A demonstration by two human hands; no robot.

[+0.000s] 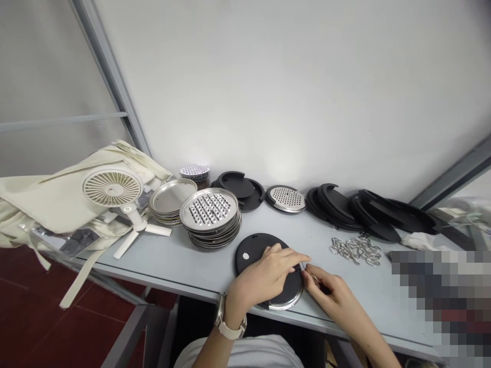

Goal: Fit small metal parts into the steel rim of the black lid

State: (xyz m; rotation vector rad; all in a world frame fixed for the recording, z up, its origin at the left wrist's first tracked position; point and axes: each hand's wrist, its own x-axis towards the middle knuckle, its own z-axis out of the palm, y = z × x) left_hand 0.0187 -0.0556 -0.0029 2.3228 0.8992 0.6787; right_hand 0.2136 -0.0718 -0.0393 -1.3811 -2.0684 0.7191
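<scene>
A round black plastic disc with a metal rim [286, 305] lies on the table's front edge, its black face up with a white dot on it. My left hand [264, 273] rests across the disc, fingers stretched towards its right edge. At that edge my right hand [330, 291] is closed in a pinch on a small metal wire loop [314, 279], mostly hidden by the fingers. A thin metal end shows between the two hands. Beyond my right hand lies a pile of metal wire loops [356, 250].
A stack of round metal graters [209, 209] and a stack of plain metal discs [172, 197] stand left. Black round holders [333, 204] line the wall, with a perforated disc [287, 198] among them. A white fan [113, 189] and cream bag [57, 199] are far left.
</scene>
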